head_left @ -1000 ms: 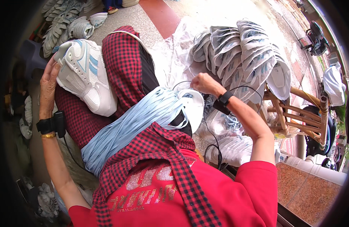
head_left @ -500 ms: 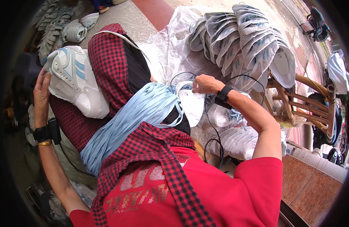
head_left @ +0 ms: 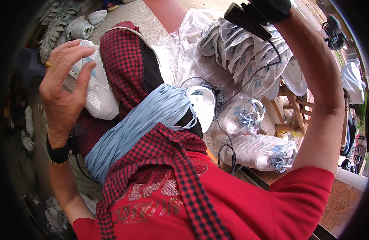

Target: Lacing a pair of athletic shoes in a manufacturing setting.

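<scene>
Left hand (head_left: 64, 92) raised, fingers spread, empty, just over white sneaker (head_left: 97, 94) on red checked lap (head_left: 124, 68). Right hand off frame at twelve o'clock; grip unknowable. Blue laces (head_left: 140, 124) at centre. Bagged sneakers (head_left: 248, 52) at two o'clock, concrete floor (head_left: 140, 16) beyond.

Crinkled clear plastic bags (head_left: 180, 44) lie spread over the stone ledge ahead, under and around a fanned stack of white shoe uppers. Nearer, two more see-through plastic wrappers (head_left: 242, 116) each enclose white sneakers with pale blue laces, one above the other. No labels, signs or screens show.
</scene>
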`<state>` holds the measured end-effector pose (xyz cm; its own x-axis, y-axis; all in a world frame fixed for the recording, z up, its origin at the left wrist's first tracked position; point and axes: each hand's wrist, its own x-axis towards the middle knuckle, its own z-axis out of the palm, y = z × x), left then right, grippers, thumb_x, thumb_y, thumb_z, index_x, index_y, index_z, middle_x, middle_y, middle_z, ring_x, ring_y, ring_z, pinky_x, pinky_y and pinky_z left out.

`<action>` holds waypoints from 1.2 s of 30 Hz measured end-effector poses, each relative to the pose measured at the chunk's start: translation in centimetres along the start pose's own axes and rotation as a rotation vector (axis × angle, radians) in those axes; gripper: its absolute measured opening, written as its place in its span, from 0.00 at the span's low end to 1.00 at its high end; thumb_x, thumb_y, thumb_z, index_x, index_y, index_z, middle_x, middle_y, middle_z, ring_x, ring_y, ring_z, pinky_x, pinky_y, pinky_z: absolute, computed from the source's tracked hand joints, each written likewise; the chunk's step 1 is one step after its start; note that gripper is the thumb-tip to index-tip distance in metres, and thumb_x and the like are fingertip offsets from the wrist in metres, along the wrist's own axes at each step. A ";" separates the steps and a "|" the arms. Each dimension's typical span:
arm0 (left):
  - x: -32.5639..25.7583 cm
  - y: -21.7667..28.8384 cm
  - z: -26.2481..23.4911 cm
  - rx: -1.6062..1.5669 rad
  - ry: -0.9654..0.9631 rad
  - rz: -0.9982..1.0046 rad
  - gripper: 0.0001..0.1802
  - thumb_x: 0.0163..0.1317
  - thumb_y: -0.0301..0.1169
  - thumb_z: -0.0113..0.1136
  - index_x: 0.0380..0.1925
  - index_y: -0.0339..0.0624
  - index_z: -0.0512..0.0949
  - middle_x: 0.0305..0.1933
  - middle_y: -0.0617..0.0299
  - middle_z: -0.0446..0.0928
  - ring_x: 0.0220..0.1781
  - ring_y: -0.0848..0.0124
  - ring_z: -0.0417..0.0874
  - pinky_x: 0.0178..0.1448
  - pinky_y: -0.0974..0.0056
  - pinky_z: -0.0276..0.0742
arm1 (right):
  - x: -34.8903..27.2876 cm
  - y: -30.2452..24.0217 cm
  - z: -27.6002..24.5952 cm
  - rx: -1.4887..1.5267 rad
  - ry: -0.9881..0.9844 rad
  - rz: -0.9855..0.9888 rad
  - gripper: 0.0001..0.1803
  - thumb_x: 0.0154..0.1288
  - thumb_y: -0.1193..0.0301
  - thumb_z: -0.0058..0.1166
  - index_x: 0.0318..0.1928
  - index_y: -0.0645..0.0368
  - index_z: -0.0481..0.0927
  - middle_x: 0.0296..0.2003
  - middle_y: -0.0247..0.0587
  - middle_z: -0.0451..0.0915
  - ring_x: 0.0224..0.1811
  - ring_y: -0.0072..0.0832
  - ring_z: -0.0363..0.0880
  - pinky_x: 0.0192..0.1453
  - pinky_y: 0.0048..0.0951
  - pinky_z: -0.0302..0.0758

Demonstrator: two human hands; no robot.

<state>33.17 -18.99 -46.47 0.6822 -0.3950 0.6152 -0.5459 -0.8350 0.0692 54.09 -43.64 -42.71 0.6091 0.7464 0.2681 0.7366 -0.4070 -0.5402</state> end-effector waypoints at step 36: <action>-6.0 5.0 3.8 -0.455 -0.319 -0.140 0.13 0.50 0.18 0.68 0.37 0.39 0.81 0.38 0.57 0.80 0.57 0.52 0.77 0.59 0.53 0.73 | -37.4 9.6 3.4 1.384 0.529 0.927 0.37 0.60 0.69 0.39 0.72 0.67 0.59 0.68 0.51 0.69 0.68 0.40 0.70 0.74 0.40 0.64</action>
<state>28.21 -22.21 -52.87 0.8378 -0.4474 0.3129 -0.5457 -0.6664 0.5081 37.37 -73.65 -60.68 0.8764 0.1947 -0.4404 -0.4816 0.3580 -0.7999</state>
